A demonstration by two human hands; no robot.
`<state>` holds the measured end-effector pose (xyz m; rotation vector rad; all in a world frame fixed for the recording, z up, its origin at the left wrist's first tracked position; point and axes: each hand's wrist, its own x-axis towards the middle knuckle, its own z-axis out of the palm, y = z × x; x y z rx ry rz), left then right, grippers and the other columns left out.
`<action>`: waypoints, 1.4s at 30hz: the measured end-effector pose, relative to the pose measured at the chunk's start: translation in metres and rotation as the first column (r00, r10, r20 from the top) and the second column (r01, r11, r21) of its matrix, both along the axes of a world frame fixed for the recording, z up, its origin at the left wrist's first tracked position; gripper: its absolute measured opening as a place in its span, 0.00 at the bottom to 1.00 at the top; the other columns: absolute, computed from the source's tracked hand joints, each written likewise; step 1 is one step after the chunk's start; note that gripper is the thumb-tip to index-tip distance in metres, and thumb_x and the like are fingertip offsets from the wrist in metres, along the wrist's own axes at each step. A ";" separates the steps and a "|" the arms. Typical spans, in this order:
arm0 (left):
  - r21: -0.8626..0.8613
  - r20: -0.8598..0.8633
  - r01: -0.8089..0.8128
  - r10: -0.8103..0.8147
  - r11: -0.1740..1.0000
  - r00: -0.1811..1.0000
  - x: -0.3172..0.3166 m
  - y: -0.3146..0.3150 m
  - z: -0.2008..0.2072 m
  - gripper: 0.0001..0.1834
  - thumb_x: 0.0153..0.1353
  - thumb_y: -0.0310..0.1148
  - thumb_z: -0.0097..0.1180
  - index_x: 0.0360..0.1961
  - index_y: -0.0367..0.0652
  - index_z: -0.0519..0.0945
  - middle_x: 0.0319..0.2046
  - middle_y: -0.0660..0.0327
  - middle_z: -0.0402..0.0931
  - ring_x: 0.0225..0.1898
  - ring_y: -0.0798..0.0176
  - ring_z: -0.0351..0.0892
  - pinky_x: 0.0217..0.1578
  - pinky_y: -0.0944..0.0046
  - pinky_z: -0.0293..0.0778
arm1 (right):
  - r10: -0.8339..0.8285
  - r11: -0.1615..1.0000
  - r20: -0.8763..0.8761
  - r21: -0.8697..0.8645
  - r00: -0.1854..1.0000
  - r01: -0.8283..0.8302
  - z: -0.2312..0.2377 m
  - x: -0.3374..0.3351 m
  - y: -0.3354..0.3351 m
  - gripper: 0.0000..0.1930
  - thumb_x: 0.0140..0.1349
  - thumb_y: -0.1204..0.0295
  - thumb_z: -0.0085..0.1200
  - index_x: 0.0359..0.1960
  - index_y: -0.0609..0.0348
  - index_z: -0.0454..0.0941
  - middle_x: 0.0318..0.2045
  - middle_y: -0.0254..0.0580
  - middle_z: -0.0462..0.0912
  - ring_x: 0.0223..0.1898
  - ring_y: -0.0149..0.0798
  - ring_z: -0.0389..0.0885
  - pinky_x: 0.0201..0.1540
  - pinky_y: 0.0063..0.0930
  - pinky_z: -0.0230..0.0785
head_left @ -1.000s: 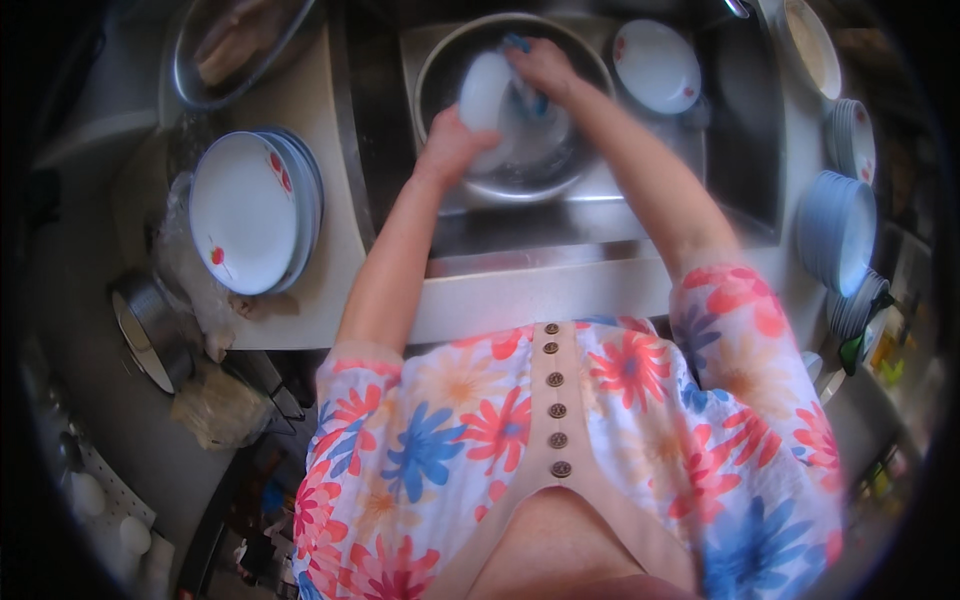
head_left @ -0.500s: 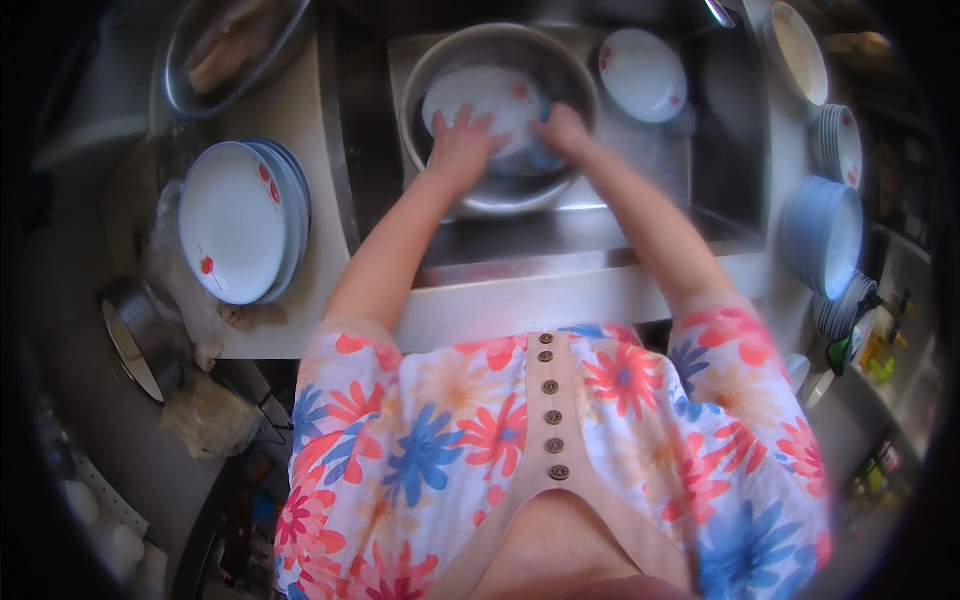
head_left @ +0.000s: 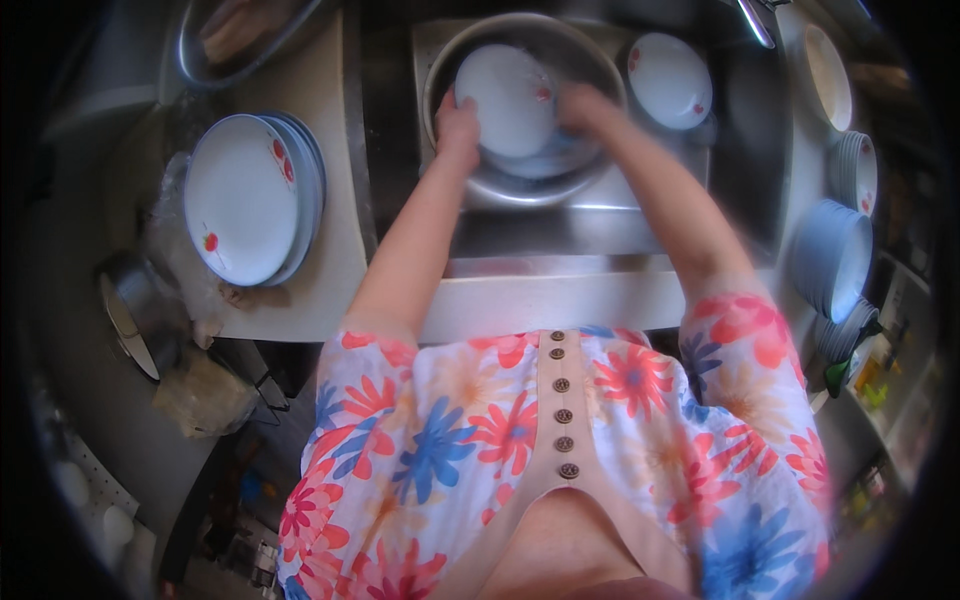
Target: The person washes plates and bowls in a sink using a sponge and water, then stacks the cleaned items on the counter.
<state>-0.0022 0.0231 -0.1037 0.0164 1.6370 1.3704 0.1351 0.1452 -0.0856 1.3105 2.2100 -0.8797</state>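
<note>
A white plate (head_left: 505, 100) with a red flower motif is tilted up inside a round metal basin (head_left: 490, 190) in the sink. My left hand (head_left: 458, 130) grips the plate's left edge, thumb on its face. At the plate's right side my right hand (head_left: 592, 108) is curled and slightly blurred. Its fingertips are hidden, and what it holds cannot be made out. Below the plate, water or more dishware shows bluish in the basin, too blurred to tell.
Right of the basin lies an oval white dish (head_left: 670, 82) in the sink. Stacked plates (head_left: 240, 200) stand on the left counter; stacked blue-white bowls (head_left: 832, 258) and smaller bowls (head_left: 853, 170) line the right. A faucet (head_left: 755, 22) reaches in at the top right.
My left hand has gone from lying spread over the plate to gripping its left edge. The plate is now tilted up more. A bluish item by my right hand is no longer distinct.
</note>
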 end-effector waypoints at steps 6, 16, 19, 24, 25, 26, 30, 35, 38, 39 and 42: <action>0.108 0.122 0.048 -0.061 0.993 0.991 0.000 0.001 -0.005 0.22 0.58 0.39 0.42 0.52 0.44 0.58 0.45 0.58 0.65 0.45 0.60 0.66 0.43 0.61 0.65 | -0.372 0.880 -0.398 0.137 0.839 0.455 -0.016 -0.051 -0.009 0.14 0.44 0.69 0.47 0.32 0.63 0.75 0.31 0.56 0.75 0.37 0.54 0.73 0.41 0.36 0.65; -0.003 -0.441 0.161 -0.146 0.987 0.886 0.000 0.002 0.015 0.17 0.54 0.31 0.41 0.46 0.42 0.69 0.42 0.53 0.70 0.44 0.57 0.69 0.43 0.65 0.64 | 0.202 0.939 -0.307 -0.207 0.930 -0.273 0.012 -0.020 -0.059 0.11 0.47 0.67 0.48 0.30 0.60 0.73 0.25 0.47 0.76 0.28 0.42 0.74 0.32 0.33 0.64; -0.008 -0.692 0.328 -0.242 0.945 0.680 0.009 0.004 0.043 0.19 0.48 0.26 0.42 0.44 0.49 0.71 0.40 0.54 0.71 0.42 0.51 0.70 0.41 0.61 0.66 | 0.481 0.872 0.105 0.041 0.870 -0.487 0.017 -0.003 -0.050 0.10 0.46 0.67 0.46 0.30 0.56 0.74 0.34 0.48 0.75 0.37 0.50 0.72 0.39 0.39 0.64; -0.182 -0.982 0.506 -0.179 0.843 -0.056 0.005 -0.009 0.112 0.21 0.44 0.23 0.44 0.42 0.55 0.73 0.27 0.56 0.72 0.31 0.55 0.73 0.34 0.60 0.69 | 0.417 0.895 -0.019 0.185 0.909 -0.406 0.032 0.010 -0.039 0.11 0.47 0.68 0.46 0.32 0.54 0.75 0.35 0.46 0.75 0.38 0.47 0.73 0.41 0.36 0.64; -0.161 -0.986 0.523 -0.114 0.837 -0.120 0.001 -0.013 0.127 0.22 0.44 0.23 0.45 0.42 0.55 0.73 0.25 0.57 0.71 0.29 0.57 0.73 0.32 0.62 0.70 | 0.409 0.891 -0.187 0.295 0.893 -0.346 0.036 0.016 -0.036 0.11 0.47 0.69 0.46 0.33 0.54 0.75 0.34 0.45 0.75 0.38 0.47 0.73 0.42 0.36 0.64; -0.131 -0.982 0.529 -0.038 0.838 -0.184 -0.006 -0.018 0.141 0.22 0.43 0.22 0.45 0.41 0.56 0.73 0.23 0.57 0.70 0.28 0.58 0.73 0.31 0.64 0.70 | 0.318 0.927 -0.397 0.318 0.861 -0.197 0.040 0.023 -0.031 0.10 0.49 0.70 0.46 0.34 0.52 0.75 0.33 0.45 0.76 0.35 0.45 0.74 0.39 0.34 0.65; 0.118 -0.993 0.583 0.105 0.804 0.056 -0.046 -0.048 0.189 0.25 0.42 0.15 0.43 0.44 0.46 0.71 0.38 0.57 0.72 0.38 0.59 0.72 0.39 0.67 0.68 | -0.341 0.854 -0.676 0.066 0.653 0.515 0.049 0.074 0.002 0.11 0.53 0.67 0.45 0.33 0.61 0.75 0.24 0.39 0.78 0.21 0.33 0.75 0.23 0.21 0.65; 0.613 -0.582 -0.054 0.496 0.788 0.644 -0.095 -0.117 0.241 0.16 0.53 0.24 0.48 0.45 0.33 0.66 0.43 0.53 0.68 0.42 0.60 0.68 0.44 0.62 0.66 | -0.926 0.364 -0.105 -0.500 0.362 0.786 0.026 0.146 0.021 0.13 0.56 0.60 0.44 0.30 0.57 0.71 0.23 0.36 0.77 0.19 0.30 0.74 0.18 0.21 0.59; 0.509 -0.440 -0.368 0.602 0.778 0.666 -0.128 -0.154 0.247 0.17 0.52 0.22 0.48 0.44 0.30 0.66 0.40 0.52 0.68 0.40 0.58 0.69 0.42 0.60 0.66 | -0.992 0.058 0.048 -0.651 0.117 0.757 -0.010 0.158 0.027 0.15 0.56 0.57 0.43 0.31 0.57 0.69 0.24 0.37 0.77 0.20 0.32 0.76 0.20 0.23 0.63; 0.433 -0.434 -0.443 0.612 0.785 0.661 -0.140 -0.165 0.243 0.17 0.52 0.22 0.47 0.44 0.29 0.65 0.41 0.51 0.68 0.40 0.56 0.69 0.41 0.59 0.67 | -0.992 0.011 0.092 -0.639 0.091 0.769 -0.022 0.158 0.030 0.15 0.56 0.57 0.43 0.31 0.57 0.69 0.24 0.37 0.77 0.20 0.32 0.76 0.20 0.23 0.63; 0.371 -0.410 -0.461 0.588 0.806 0.697 -0.168 -0.200 0.222 0.17 0.51 0.21 0.47 0.43 0.28 0.65 0.41 0.50 0.67 0.40 0.54 0.70 0.40 0.56 0.69 | -0.949 -0.257 0.096 -0.784 -0.299 0.565 -0.051 0.152 0.037 0.11 0.58 0.65 0.41 0.35 0.61 0.66 0.24 0.44 0.77 0.23 0.37 0.76 0.23 0.27 0.70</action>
